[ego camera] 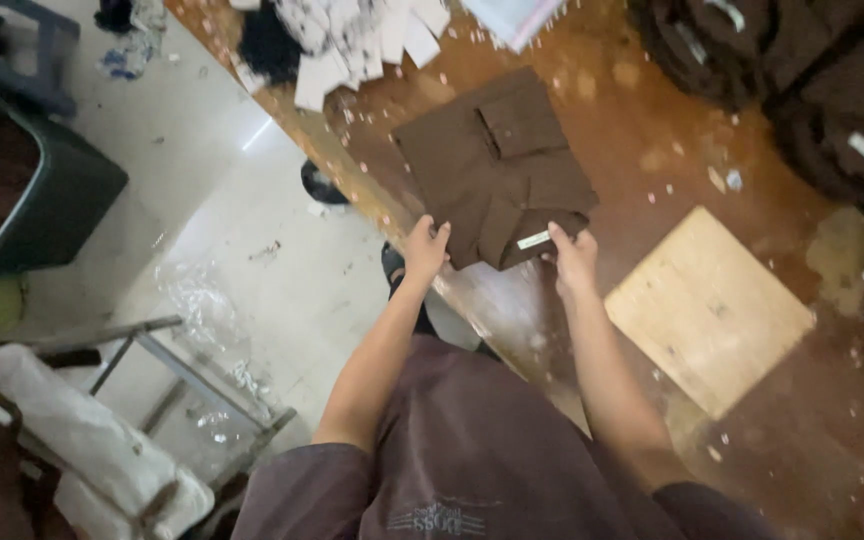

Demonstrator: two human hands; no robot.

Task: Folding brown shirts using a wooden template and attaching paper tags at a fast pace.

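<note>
Hands meet at the near end of a folded brown garment that lies flat on the wooden worktop, close to the worktop's left edge. The left hand has its grip closed over the garment's near left corner, fingers curled on top of the cloth. The right hand pinches the near right corner, thumb and fingers closed on the fabric just beside a small pale label sewn at the fold. A buttoned flap pocket shows on the garment's upper face, toward the far end.

Just to the right of the right hand, a pale square board lies flat on the worktop, apart from the garment. At the far left corner of the worktop sits a heap of white paper pieces mixed with dark cloth. Dark bundled garments are piled at the far right corner. Small pale scraps dot the worktop's surface. Left of the worktop, on the light floor, stand a dark bin and a metal frame.
</note>
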